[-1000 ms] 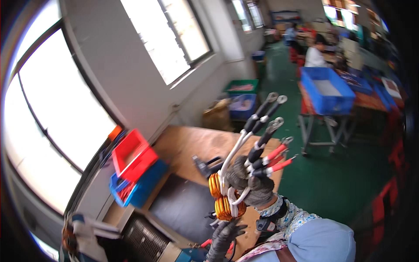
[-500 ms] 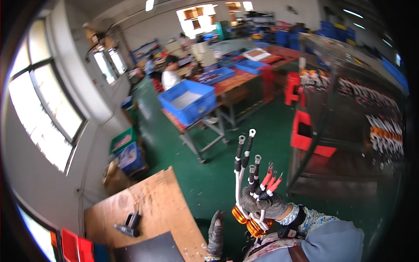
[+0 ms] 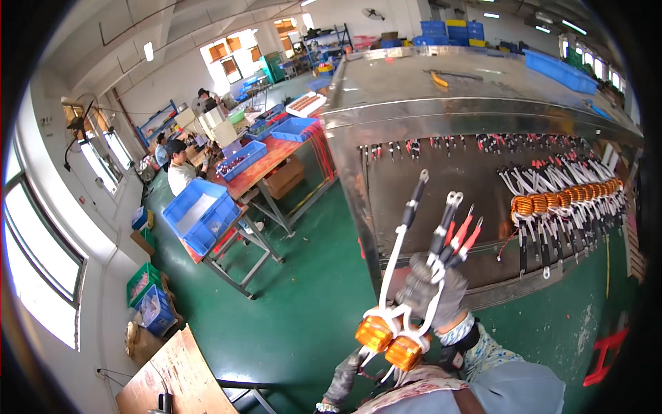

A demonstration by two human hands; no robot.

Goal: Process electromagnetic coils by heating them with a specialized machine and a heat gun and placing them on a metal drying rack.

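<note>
My right hand, in a grey glove, is closed around the white leads of a wire coil assembly. Its two orange copper coils hang below the hand, close to my body. Above the hand stand white and black leads with metal ring lugs, and several red-sleeved leads. My left hand, also gloved, is at the lower left of the coils, its fingertips beside a short white lead end. Those fingertips are partly hidden, so I cannot see whether they grip it.
To the right stands a metal rack with a row of similar coils on its shelf. Pliers lie on its top. A wooden table is at lower left. Beyond are a blue crate and a seated person.
My view has swung right toward the rack, and the wooden table has slid to the lower left. My left hand, earlier upright with straight fingers apart from the coils, is now beside them.
</note>
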